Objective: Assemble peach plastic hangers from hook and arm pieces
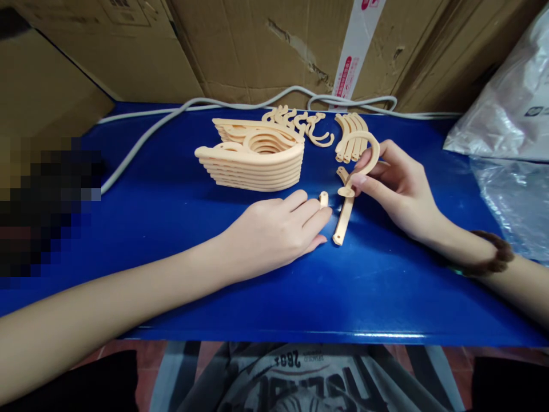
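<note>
My right hand (pixel 397 186) pinches a peach plastic hook (pixel 369 155) by its stem, just above the blue table (pixel 180 229). A straight peach bar (pixel 343 217) lies on the table under that hook. My left hand (pixel 278 229) rests on the table with its fingers stretched toward a small peach peg (pixel 323 198), fingertips touching or almost touching it. Behind my left hand stands a stack of peach hanger bodies (pixel 253 157). Several loose hooks (pixel 300 123) and a bundle of curved bars (pixel 349 134) lie farther back.
A white cable (pixel 171 117) runs along the table's back edge. Cardboard boxes (pixel 266 46) stand behind the table. A clear plastic bag (pixel 510 131) covers the right end. A blurred patch sits at the left.
</note>
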The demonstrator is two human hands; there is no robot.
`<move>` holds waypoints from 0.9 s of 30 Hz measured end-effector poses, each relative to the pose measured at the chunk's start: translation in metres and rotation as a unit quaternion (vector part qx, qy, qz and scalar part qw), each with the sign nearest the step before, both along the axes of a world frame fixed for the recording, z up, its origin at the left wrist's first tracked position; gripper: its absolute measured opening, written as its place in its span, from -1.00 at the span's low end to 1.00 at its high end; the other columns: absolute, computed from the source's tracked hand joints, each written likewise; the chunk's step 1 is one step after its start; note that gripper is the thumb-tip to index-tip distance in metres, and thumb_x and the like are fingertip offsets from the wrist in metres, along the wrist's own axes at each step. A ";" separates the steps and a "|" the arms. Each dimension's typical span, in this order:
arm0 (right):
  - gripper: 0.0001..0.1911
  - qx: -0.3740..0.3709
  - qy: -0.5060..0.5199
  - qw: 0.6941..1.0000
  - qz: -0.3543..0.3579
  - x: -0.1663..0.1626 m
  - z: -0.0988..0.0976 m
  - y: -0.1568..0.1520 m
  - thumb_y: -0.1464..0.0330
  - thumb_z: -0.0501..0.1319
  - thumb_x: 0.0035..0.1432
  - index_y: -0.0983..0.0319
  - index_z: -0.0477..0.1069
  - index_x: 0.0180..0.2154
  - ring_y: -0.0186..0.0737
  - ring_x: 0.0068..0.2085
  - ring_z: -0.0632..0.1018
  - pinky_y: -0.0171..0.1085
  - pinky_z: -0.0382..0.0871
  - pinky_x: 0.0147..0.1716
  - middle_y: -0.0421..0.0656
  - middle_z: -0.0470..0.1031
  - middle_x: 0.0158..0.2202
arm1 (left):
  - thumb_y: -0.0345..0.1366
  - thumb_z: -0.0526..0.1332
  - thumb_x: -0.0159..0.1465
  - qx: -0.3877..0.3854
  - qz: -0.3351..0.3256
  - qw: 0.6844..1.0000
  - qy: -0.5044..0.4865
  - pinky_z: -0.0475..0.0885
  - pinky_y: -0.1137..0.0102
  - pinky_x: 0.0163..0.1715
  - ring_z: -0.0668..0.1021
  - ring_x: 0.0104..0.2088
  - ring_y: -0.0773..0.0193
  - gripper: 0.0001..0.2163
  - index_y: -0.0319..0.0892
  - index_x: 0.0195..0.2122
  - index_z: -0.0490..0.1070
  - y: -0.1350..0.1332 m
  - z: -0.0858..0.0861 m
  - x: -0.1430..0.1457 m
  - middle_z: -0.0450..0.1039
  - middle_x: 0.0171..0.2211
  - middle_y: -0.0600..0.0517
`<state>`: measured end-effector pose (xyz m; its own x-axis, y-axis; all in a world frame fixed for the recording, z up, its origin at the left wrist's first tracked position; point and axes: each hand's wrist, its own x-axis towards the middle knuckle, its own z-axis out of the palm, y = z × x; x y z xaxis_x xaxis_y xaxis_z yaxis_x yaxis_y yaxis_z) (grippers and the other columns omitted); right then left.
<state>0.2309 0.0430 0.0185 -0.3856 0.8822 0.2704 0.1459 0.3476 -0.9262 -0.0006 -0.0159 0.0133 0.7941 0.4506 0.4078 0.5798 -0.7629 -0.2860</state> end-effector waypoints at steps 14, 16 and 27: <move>-0.68 -0.006 0.015 1.000 -0.012 0.001 -0.004 0.005 0.24 0.43 0.12 0.08 0.26 -0.32 -0.17 -0.30 0.53 -0.08 0.48 -0.21 -0.21 0.52 -0.30 | -0.40 0.15 0.45 0.008 -0.004 1.000 0.005 0.46 0.34 -0.40 0.58 -0.24 0.19 -0.74 -0.38 0.10 0.44 -0.002 0.000 0.000 0.59 -0.13 -0.08; -0.67 -0.006 0.012 1.000 -0.009 0.001 -0.004 0.005 0.23 0.42 0.13 0.08 0.25 -0.33 -0.20 -0.32 0.52 -0.09 0.47 -0.21 -0.22 0.53 -0.30 | -0.40 0.15 0.45 0.015 -0.004 1.000 0.012 0.44 0.35 -0.42 0.58 -0.24 0.20 -0.74 -0.39 0.11 0.44 -0.003 0.000 0.000 0.59 -0.13 -0.09; -0.65 -0.018 0.039 0.999 -0.025 0.000 -0.004 0.005 0.28 0.44 0.11 0.05 0.29 -0.19 -0.23 -0.37 0.53 -0.14 0.47 -0.28 -0.26 0.54 -0.35 | -0.41 0.13 0.46 0.024 -0.021 0.999 0.000 0.37 0.39 -0.54 0.59 -0.29 0.25 -0.74 -0.40 0.10 0.45 -0.005 0.002 0.000 0.61 -0.12 -0.06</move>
<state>0.2313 0.0481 0.0144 -0.3199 0.9093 0.2660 0.0896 0.3086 -0.9470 -0.0008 -0.0206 0.0153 0.8119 0.3962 0.4287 0.5472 -0.7724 -0.3224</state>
